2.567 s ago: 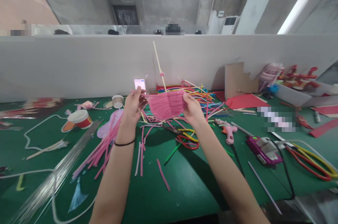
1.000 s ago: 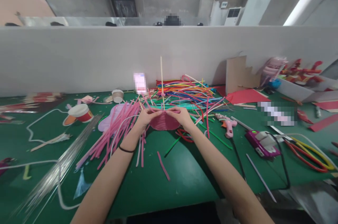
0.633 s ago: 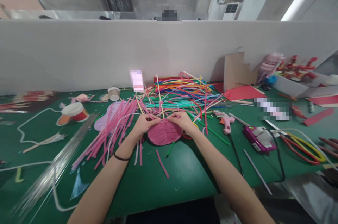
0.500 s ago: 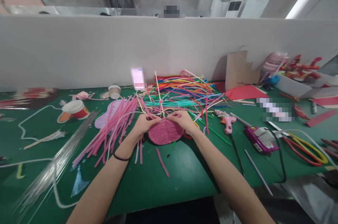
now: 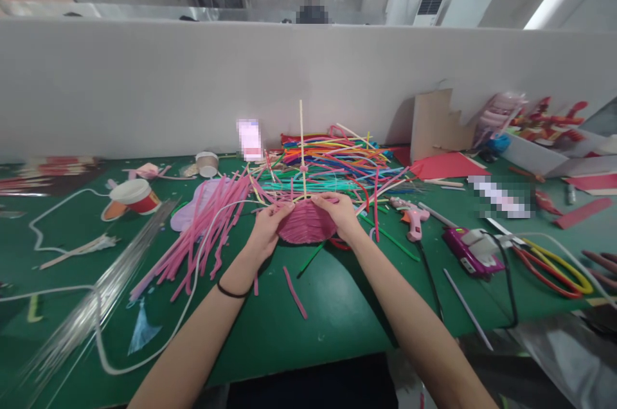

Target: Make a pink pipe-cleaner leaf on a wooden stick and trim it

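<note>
Muted light, soft shadows, blurry edges

No readable lettering, phone screen (image 5: 249,139) pixelated, markings on cup (image 5: 139,197) indistinct

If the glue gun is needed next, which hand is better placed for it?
Likely the right hand: the glue gun lies to its right, farther from the left hand. Both hands hold the pink piece, so the right would probably let go first.
</note>
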`<state>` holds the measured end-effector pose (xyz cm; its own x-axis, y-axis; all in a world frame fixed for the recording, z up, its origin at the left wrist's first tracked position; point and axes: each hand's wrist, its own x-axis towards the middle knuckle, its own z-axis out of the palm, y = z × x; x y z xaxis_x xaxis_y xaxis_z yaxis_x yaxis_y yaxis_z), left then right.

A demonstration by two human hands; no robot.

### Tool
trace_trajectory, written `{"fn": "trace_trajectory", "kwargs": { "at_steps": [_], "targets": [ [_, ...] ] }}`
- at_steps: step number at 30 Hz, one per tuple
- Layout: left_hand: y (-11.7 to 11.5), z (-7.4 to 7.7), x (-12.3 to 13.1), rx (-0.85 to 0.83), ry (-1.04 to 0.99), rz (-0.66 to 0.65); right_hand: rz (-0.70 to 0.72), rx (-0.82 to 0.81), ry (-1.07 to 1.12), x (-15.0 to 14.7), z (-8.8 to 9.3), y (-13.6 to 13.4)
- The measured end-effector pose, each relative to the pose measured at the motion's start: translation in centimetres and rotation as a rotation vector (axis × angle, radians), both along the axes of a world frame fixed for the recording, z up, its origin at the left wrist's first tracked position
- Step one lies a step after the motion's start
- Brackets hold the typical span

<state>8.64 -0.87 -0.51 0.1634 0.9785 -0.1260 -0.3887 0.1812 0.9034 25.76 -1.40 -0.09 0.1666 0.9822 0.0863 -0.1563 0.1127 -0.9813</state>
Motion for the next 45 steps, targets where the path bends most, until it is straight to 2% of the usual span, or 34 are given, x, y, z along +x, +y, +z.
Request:
{"fn": "trace_trajectory", "kwargs": {
  "at_steps": [3,9,14,17,23,27,34,41,43,45],
  "targets": [
    [-0.2,-0.3,0.5,0.001,-0.052,0.051,-0.015,0.044,-0.003,-0.4,-0.2,0.0],
    [-0.7,-1.6,1.8,0.034,-0.106,0.27,0.016,0.077,-0.014,-0.7,-0.2,-0.1],
    [-0.7,-2.1,2.0,0.01,-0.12,0.308,0.01,0.011,0.042,-0.6,-0.3,0.1],
    [-0.7,-1.8,1.7,0.023,-0.117,0.243,0.012,-0.027,0.042,-0.5,-0.2,0.1],
    [-0.6,-0.4,0.9,0.07,-0.091,0.08,0.179,-0.053,0.111,-0.9,0.5,-0.6],
    [-0.5,0.1,0.4,0.061,-0.076,-0.019,0.213,-0.107,0.123,-0.9,0.5,-0.7],
    [-0.2,0.1,-0.5,0.085,0.029,-0.047,0.177,-0.078,0.042,-1.2,0.4,-0.8],
    [-0.1,-0.1,-0.3,0.12,0.067,-0.021,-0.121,0.104,0.032,-0.7,-0.2,-0.2],
    [-0.2,-0.4,-0.3,0.12,0.09,-0.007,-0.103,0.111,0.007,0.4,-0.1,-0.3],
    [-0.2,-0.6,-0.3,0.122,0.108,-0.01,-0.02,0.094,-0.034,1.8,0.0,-0.7]
  ]
}}
